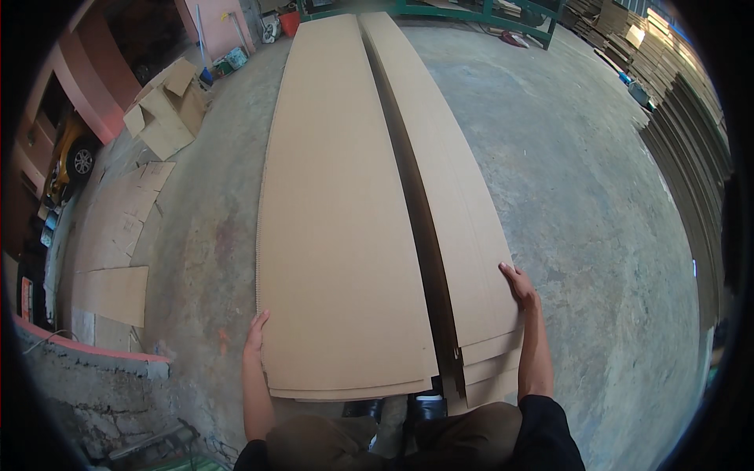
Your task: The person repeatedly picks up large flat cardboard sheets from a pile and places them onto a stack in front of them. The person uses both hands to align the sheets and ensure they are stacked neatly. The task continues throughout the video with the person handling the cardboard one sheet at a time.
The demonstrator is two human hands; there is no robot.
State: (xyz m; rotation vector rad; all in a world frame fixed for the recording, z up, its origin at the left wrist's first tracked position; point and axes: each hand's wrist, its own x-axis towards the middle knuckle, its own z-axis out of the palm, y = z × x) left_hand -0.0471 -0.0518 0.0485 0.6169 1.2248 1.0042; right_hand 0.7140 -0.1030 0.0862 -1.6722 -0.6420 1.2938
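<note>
Two long strips of brown cardboard sheets stretch away from me, parted by a narrow dark gap. The wide left stack (338, 212) has layered edges showing at its near end. At that stack's left edge, my left hand (254, 331) is curled against the side. My right hand (520, 286) grips the outer edge of the narrower right stack (452, 196), fingertips over its top. Several layers there are stepped unevenly at the near end. What the fingers do below the edges is hidden.
A green metal frame (487, 20) stands at the far end. An open cardboard box (166, 110) and flat cardboard pieces (110, 290) lie left on the concrete floor (581, 196). Stacked sheets (687, 149) line the right side. A low wall (86, 377) stands near left.
</note>
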